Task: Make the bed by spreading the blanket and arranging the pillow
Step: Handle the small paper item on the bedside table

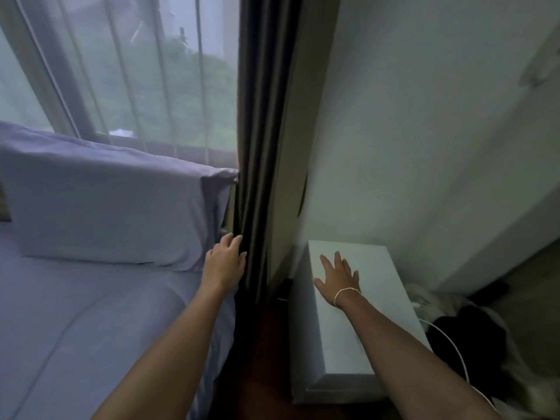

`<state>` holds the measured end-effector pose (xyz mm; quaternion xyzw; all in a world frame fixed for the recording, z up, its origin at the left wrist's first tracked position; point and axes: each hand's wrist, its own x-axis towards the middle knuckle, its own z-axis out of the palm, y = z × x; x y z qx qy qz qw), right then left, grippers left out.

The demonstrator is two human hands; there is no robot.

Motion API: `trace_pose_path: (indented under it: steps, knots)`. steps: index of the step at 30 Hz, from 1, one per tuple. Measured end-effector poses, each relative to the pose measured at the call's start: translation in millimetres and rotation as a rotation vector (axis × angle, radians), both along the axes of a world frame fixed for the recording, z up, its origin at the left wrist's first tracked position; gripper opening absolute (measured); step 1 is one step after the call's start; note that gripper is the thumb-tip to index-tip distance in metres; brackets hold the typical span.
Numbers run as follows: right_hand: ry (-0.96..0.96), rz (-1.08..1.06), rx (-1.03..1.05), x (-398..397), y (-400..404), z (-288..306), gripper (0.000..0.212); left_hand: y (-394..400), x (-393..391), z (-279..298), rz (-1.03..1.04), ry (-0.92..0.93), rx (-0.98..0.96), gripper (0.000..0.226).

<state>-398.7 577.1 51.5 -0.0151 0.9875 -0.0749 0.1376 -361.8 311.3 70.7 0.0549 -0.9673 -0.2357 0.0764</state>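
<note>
A lavender pillow (106, 201) stands upright at the head of the bed, leaning toward the window. Below it, the bed is covered by a matching lavender blanket (75, 328) that lies fairly flat with a few creases. My left hand (224, 262) reaches past the pillow's right end, fingers relaxed, touching the edge of the dark curtain (257, 177). My right hand (338, 277) rests flat with spread fingers on top of a white bedside cabinet (357, 344). A thin band circles my right wrist.
A window with sheer drapes (121, 71) runs behind the bed. A narrow dark gap of floor (260, 359) separates bed and cabinet. A white cable (454, 350) and dark clutter (472, 338) lie right of the cabinet, below the white wall (424, 131).
</note>
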Motion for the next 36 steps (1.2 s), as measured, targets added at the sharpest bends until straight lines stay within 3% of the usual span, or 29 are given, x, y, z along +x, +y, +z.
trace_pose_path:
  steps: [9, 18, 26, 32, 36]
  knots:
    - [-0.132, -0.073, 0.006, -18, 130, -40, 0.065, 134, -35, -56, -0.087, -0.129, 0.01, 0.041]
    - [-0.287, -0.105, -0.205, -37, 261, -126, 0.052, 308, -36, -153, -0.117, -0.479, 0.044, 0.05]
    - [-0.415, -0.192, -0.337, -37, 291, -204, 0.052, 378, -18, -232, -0.062, -0.736, 0.163, 0.057]
    - [-0.429, -0.232, -0.341, -26, 292, -244, 0.066, 414, -27, -265, -0.036, -0.705, 0.269, 0.067]
    - [-0.463, -0.24, -0.37, -23, 291, -254, 0.064, 435, -25, -282, -0.074, -0.697, 0.237, 0.07]
